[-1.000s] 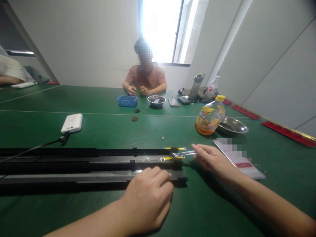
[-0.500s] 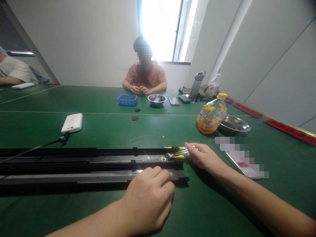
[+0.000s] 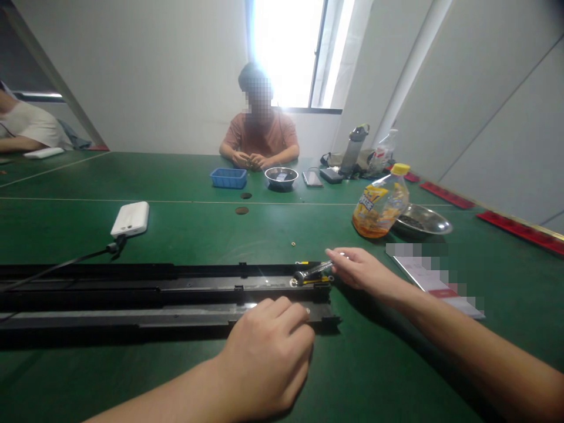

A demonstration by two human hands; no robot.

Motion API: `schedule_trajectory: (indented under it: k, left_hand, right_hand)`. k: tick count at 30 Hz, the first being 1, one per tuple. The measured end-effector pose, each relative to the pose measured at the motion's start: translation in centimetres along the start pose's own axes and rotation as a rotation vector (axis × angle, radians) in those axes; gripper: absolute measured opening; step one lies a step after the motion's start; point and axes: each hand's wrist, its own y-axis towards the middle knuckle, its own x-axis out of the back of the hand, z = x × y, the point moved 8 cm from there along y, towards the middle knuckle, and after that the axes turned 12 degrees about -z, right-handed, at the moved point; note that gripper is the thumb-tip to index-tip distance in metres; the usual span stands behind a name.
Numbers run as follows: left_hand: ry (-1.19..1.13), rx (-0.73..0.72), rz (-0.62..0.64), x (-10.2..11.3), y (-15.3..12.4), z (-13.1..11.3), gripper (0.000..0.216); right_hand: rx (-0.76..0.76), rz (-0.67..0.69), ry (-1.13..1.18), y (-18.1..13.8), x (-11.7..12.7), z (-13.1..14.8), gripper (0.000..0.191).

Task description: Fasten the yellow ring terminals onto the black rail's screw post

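My right hand point(image 3: 360, 268) is closed round the end of a shiny wrench point(image 3: 315, 271). The wrench's head lies inside the rear black rail point(image 3: 211, 283), right beside a small bright round fitting point(image 3: 293, 283). Yellow-and-black pieces point(image 3: 318, 281) show under the wrench at the rail's right end. My left hand point(image 3: 271, 349) curls over the right end of the front black rail point(image 3: 180, 318), fingers closed on it. Its fingertips and thumb are mostly hidden behind the knuckles.
A brass ring point(image 3: 293, 244) lies behind the rails. A white box point(image 3: 130, 219) with a black cable stands left. To the right are a drink bottle point(image 3: 379, 202), a metal bowl point(image 3: 423, 220) and a sheet point(image 3: 440, 282). Across sits a person point(image 3: 259, 135) near a blue basket point(image 3: 228, 178).
My right hand has tilted the wrench slightly, its handle end shifting a little left and up. My left hand keeps its place on the front rail. The view has shifted slightly.
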Motion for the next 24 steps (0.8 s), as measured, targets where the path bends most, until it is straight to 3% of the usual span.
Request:
schedule_trajectory:
  k: [13,24]
  left_hand:
    - [0.012,-0.008,-0.006,0.1,0.1,0.0,0.007]
    - [0.007,-0.005,-0.006,0.0,0.1,0.0,0.008]
  right_hand:
    - [-0.013,0.028,-0.051,-0.2,-0.2,0.1,0.063]
    - [-0.069,0.017,0.022,-2.7,-0.4,-0.4,0.060]
